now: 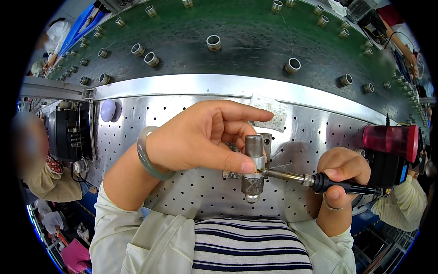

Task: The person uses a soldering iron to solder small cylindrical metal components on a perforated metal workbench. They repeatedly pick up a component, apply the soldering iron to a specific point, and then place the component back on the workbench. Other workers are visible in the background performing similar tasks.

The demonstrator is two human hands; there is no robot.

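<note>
My left hand (196, 132) reaches across the perforated metal plate to an upright steel fixture (253, 145). Its thumb presses the side of a shiny metal ring (260, 161) around the fixture, while the other fingers curl behind and the index finger stretches out to the right. In my right hand (344, 170) is a soldering iron (321, 182) with a black handle, held in closed fingers. The iron lies almost level, its tip touching or very close to the ring beside my left thumb. Whether the left fingers hold anything else is hidden.
Beyond the perforated plate (200, 196) runs a green conveyor belt (182, 52) carrying several metal rings (213, 43). A worn paper sheet (273, 114) lies behind the fixture. A purple ball-like object (108, 110) is at left; a pink translucent container (392, 140) is at right. Other people work on both sides.
</note>
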